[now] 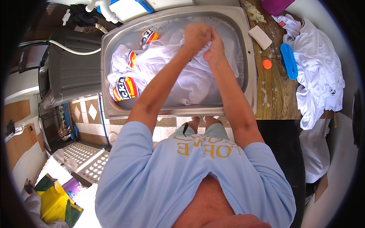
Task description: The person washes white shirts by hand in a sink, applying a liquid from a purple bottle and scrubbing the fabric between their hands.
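Observation:
A white garment point(159, 68) with red, yellow and black bands lies bunched and soaked in a metal sink point(249, 76) of cloudy, sudsy water. Near the sink's far side, my left hand point(197, 37) is closed in a fist on part of the wet cloth. Pressed close beside it, my right hand point(216, 48) grips the same garment, and white fabric shows between the two. The fingertips are partly hidden where the hands meet. Most of the cloth spreads leftward and toward me from my hands.
Right of the sink, a wooden counter point(272, 91) holds a pale soap bar point(260, 37), a blue brush point(289, 60), an orange cap point(267, 64) and piled white clothes point(317, 68). A purple container point(276, 5) stands behind. At left are a dark grey bin point(74, 68) and a white hose point(74, 51).

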The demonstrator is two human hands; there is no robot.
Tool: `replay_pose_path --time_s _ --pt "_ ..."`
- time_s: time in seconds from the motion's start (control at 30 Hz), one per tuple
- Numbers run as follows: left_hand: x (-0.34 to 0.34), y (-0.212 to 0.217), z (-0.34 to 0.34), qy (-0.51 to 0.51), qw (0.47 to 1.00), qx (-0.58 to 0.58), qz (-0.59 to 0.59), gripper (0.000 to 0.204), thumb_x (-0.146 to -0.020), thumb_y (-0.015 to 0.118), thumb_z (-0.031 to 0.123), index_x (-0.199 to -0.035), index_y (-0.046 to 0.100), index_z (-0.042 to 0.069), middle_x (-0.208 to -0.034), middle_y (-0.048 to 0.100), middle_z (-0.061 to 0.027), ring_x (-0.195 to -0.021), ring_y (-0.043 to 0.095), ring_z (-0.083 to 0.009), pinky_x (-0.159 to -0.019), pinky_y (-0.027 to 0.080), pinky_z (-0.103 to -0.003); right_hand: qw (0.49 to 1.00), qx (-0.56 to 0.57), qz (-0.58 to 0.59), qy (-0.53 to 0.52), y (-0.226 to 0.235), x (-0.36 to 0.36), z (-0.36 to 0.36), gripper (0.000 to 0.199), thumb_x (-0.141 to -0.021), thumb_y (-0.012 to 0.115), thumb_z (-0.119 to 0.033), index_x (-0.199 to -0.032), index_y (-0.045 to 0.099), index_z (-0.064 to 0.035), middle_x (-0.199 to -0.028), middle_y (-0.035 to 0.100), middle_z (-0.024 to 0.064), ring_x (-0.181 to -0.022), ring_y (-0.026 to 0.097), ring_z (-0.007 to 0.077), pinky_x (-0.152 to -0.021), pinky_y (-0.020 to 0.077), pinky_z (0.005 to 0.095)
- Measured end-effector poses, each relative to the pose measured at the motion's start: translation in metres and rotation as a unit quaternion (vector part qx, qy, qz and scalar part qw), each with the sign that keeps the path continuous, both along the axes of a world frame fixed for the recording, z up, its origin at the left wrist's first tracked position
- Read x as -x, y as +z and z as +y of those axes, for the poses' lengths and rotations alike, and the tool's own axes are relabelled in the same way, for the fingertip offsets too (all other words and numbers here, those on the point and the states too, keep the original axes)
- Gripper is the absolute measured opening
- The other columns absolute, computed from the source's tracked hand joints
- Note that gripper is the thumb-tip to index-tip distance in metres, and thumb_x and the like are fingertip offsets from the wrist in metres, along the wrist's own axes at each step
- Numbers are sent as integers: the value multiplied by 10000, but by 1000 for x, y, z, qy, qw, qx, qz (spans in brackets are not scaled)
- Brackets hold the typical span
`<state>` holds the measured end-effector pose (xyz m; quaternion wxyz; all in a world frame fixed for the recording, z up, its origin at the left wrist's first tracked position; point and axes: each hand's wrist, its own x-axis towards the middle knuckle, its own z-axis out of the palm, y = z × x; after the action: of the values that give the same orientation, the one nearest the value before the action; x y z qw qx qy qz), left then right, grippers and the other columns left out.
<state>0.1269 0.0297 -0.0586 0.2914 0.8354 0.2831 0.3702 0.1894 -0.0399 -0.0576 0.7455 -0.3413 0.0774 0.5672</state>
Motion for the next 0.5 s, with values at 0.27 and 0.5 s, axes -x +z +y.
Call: replay_pose_path --time_s 0.27,0.5 --pt "23 11 13 91 995 8 40 222 -769 650 228 -639 585 60 -557 551 -88 -489 514 -267 -481 399 -364 997 57 -7 43 44 6 -5 463 -873 536 -502 -605 400 -151 -600 466 -13 -600 521 163 -553 441 315" --pt "44 133 19 -144 910 378 -97 373 -894 580 326 -605 550 92 -584 452 68 -558 400 -46 -549 343 -227 948 -79 -178 252 95 -81 -10 514 -819 544 -601 -743 547 -93 -676 553 -4 -613 520 123 -597 440 261"
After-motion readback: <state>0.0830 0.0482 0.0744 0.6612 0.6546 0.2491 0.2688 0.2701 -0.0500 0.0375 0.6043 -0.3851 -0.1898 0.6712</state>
